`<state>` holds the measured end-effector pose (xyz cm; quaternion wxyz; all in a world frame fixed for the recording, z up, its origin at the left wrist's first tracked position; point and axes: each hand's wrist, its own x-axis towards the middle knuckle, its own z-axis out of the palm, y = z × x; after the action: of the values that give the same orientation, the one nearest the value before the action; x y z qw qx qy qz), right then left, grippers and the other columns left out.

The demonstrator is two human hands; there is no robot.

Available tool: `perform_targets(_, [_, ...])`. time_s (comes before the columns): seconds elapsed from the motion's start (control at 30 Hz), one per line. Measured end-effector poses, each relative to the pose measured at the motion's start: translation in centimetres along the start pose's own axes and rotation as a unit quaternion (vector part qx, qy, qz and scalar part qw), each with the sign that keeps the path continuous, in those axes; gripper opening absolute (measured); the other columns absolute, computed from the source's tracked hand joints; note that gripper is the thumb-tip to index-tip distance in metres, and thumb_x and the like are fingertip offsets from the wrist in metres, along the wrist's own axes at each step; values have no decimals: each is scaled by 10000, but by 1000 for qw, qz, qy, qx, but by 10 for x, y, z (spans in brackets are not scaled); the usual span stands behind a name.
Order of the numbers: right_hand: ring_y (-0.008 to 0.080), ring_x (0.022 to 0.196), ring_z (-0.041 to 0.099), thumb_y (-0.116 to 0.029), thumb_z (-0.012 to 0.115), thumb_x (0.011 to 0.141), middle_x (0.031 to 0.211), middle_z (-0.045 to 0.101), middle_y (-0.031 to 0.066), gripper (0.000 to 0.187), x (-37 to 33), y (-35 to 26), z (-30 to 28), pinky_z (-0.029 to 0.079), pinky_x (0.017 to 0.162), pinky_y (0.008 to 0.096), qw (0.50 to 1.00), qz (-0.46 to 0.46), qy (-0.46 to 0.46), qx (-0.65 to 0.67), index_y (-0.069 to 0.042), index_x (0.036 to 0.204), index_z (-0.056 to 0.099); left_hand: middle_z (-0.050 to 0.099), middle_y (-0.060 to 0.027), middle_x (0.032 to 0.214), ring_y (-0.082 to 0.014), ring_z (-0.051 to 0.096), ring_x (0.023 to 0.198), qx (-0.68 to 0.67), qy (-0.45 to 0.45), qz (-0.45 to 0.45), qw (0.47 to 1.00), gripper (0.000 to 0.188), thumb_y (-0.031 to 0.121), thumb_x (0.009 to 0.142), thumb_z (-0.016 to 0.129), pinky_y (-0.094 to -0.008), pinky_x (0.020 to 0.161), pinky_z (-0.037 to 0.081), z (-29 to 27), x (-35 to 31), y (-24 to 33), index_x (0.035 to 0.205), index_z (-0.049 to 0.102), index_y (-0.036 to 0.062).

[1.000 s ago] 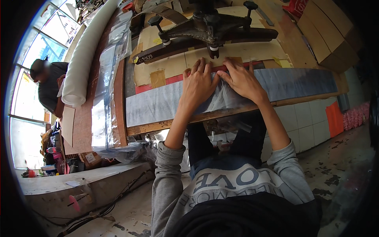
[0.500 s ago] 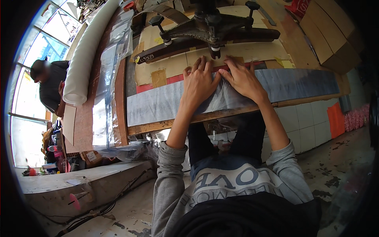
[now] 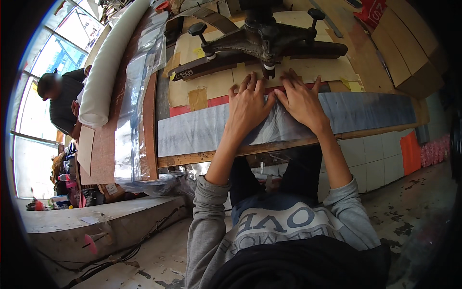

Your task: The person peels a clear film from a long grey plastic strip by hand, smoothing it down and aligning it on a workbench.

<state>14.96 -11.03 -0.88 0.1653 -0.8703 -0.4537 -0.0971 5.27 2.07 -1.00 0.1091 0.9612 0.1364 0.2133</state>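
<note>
Hands [image 3: 248,110] [image 3: 303,107] slightly farther forward, grey strip [image 3: 375,113] beneath

The left hand [image 3: 249,107] and right hand [image 3: 303,105] hide part of the grey strip [image 3: 370,113]; the top edge cuts off the black metal frame [image 3: 263,43] and the white roll [image 3: 109,70]; the pink mass [image 3: 435,152], perhaps a heap of small pieces, is too blurred to tell; the clutter [image 3: 72,183] at left is too small to sort.

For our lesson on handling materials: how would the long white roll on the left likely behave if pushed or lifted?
The white roll would probably roll sideways, being cylindrical. Its rippled surface suggests soft outer layers that may dent. Its length could make one-ended lifting awkward.
</note>
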Motion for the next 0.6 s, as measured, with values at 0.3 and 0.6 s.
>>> perform_targets(0.3, [223,1305,404,-359,481,936,1295,536,125,480,5,2,3,154,986,754,1000,-2,-13,-16,11,1242,508,505,-216,1319,-317,447,1270,-7,4,-5,1000,469,373,876,525,-489,1022,303,1,2,-2,1217,553,52])
perform_targets(0.6, [270,1140,534,-271,515,927,1182,582,125,337,10,7,-8,260,1008,663,996,18,-15,84,-14,1139,571,515,-170,1322,-301,473,1242,9,10,1,1000,456,373,861,548,-486,1026,303,-2,0,0,1198,570,66])
